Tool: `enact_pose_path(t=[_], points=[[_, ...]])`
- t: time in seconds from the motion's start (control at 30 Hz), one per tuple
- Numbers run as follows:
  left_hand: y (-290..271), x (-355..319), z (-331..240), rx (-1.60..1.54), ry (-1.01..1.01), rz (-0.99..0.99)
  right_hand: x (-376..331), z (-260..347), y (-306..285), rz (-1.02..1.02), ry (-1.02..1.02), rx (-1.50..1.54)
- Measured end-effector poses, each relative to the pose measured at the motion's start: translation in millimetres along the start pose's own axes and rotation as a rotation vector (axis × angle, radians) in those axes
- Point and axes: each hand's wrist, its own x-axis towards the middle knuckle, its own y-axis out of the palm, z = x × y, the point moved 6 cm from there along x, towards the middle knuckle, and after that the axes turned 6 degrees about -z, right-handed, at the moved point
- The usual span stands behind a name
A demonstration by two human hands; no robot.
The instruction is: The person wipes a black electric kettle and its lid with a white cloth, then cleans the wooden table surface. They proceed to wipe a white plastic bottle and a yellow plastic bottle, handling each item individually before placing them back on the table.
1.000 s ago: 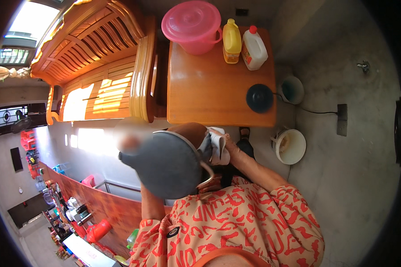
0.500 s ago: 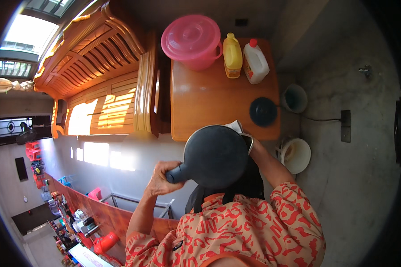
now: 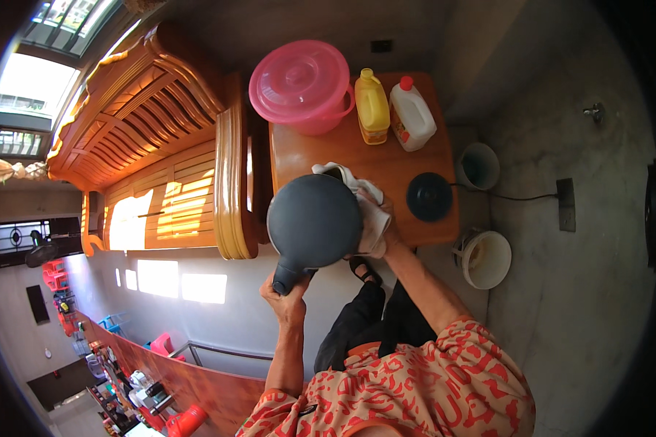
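A dark grey electric kettle is held up in front of me, partly over the table's near edge. My left hand is closed round its handle, which points toward me. A white cloth is bunched in my right hand and lies against the kettle's right side. Most of the right fingers are hidden by the cloth. The round dark kettle base rests on the wooden table, to the right of the kettle, with its cord running to the wall.
A pink lidded bucket, a yellow jug and a white jug with a red cap stand at the table's back. Two pails, one white, are at the right. A wooden bench stands left.
The kettle has moved left and away from me, with both hands following. Its handle now points more toward me. The white cloth shows much more along the kettle's far and right sides.
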Motion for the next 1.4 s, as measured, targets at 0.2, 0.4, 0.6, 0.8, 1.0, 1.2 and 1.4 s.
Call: enact_pose_path(t=[0.2,0.4,0.6,0.8,1.0,1.2,1.4], points=[[20.9,31.3,25.6,-0.184,-0.012,-0.104,-13.9,-22.5,10.1,-0.095,-0.223,-0.378],[50.2,45.2,70.6,-0.28,-0.075,-0.144,-11.3,-52.6,15.9,-0.203,-0.196,-0.284],[64.2,65.2,94.0,-0.277,0.008,-0.173,10.8,-104.1,-10.7,-0.253,0.156,-0.119],[66.3,84.7,108.9,-0.198,0.091,-0.206,27.6,-123.6,-19.4,-0.091,0.267,-0.122],[70.0,92.6,129.0,-0.268,-0.006,-0.221,34.6,-139.1,-49.1,-0.149,0.342,-0.101],[72.2,94.2,136.5,-0.265,0.026,-0.228,7.8,-105.1,-80.1,-0.165,0.32,-0.417],[73.0,97.1,151.6,-0.248,0.04,-0.231,-24.4,-102.5,-211.0,-0.365,0.148,-0.699]])
